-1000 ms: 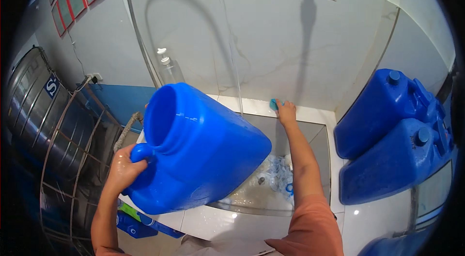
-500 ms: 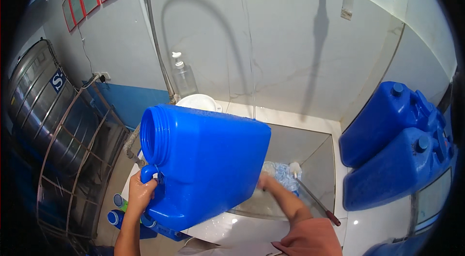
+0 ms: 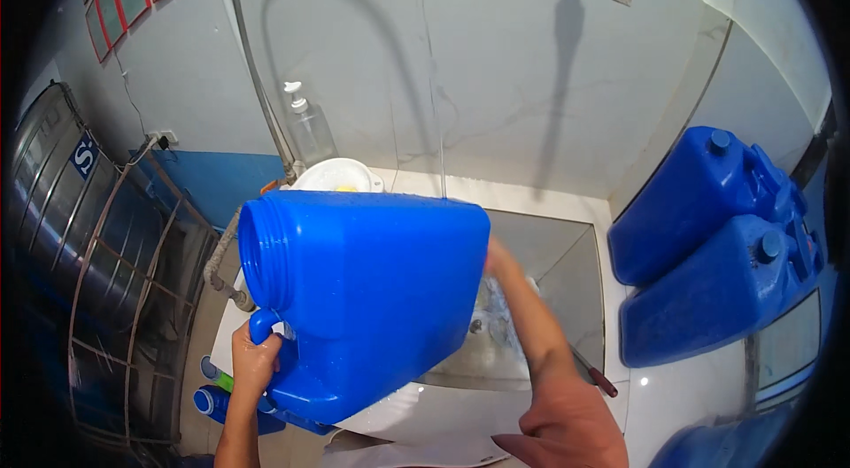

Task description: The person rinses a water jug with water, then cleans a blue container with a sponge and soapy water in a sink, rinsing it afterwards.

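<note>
A large blue plastic jug [image 3: 381,282] is tilted on its side over the basin, its uncapped round mouth facing left. My left hand [image 3: 255,355] is closed round the jug's handle near the mouth. Behind the jug's right end, my right hand [image 3: 498,257] is at its base; its fingers are hidden and smeared by motion, so what they hold cannot be seen. A thin stream of water [image 3: 440,149] falls onto the jug's upper far edge. Below, the tiled basin [image 3: 571,247] has some water and a crumpled pale-blue thing [image 3: 503,317] in it.
A reddish-brown tool handle [image 3: 602,382] rests over the basin's near right edge. Two capped blue jugs [image 3: 695,291] stand at right. A pump bottle [image 3: 307,124] and white tub [image 3: 336,176] stand behind. At left are a steel tank [image 3: 88,220] and metal rack [image 3: 115,291].
My right hand has moved upward along the jug's base. The view has shifted, and the jug sits slightly further left in it. My left hand keeps its grip on the handle.
</note>
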A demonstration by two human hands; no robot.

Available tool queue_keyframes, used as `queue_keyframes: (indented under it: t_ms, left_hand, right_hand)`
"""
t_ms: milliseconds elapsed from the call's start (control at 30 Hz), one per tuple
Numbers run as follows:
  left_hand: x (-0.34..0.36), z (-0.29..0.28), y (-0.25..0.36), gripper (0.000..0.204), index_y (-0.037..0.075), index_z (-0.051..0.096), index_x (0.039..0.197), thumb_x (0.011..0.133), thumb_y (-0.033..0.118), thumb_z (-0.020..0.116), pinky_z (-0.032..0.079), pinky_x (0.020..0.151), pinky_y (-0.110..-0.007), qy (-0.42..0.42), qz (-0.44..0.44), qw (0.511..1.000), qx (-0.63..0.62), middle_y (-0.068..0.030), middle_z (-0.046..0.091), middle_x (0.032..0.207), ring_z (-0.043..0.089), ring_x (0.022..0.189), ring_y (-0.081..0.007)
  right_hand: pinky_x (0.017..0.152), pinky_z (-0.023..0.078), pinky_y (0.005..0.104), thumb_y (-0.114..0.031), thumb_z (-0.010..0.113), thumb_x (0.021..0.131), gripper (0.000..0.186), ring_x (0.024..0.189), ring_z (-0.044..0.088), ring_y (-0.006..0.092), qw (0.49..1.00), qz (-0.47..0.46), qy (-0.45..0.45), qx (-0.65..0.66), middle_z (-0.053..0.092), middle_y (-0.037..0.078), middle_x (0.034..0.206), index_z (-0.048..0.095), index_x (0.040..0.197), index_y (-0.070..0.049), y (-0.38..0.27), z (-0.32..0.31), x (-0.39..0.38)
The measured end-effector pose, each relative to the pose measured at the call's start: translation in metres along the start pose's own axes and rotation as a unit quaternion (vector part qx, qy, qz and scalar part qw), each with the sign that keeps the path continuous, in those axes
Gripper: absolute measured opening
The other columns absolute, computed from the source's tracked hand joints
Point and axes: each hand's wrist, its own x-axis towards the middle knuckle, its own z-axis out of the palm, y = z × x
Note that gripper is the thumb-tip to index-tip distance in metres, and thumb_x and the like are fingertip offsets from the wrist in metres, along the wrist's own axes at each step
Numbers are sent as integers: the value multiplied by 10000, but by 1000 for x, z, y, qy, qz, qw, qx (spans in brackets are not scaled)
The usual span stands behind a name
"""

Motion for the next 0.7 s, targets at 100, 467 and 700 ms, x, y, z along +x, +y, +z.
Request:
queue_keyframes:
  t_ms: [100,467,700]
  left_hand:
    - [1,1,-6,60,27,551,742,708,6,507,327,338,-232,17,15,1000,-2,-2,465,497,417,360,-80]
    - [7,10,-5,37,28,544,746,717,25,521,326,329,-229,12,13,1000,-8,-5,465,506,421,352,-85]
    - [9,-3,0,74,20,551,760,695,16,514,326,332,-230,28,-1,1000,-3,1,457,508,416,360,-79]
  right_hand:
    - [726,529,315,-244,504,891,311,864,626,217,983,133,-13,128,634,96,968,576,1086,-13,-11,-10,-1]
    - [902,391,528,-383,394,902,456,1113,489,266,978,121,98,139,541,119,1187,486,1219,-70,-9,-59,-5]
    - [868,383,508,-396,425,885,513,1057,504,349,931,120,106,-327,535,186,1144,408,1273,-62,111,13,-55]
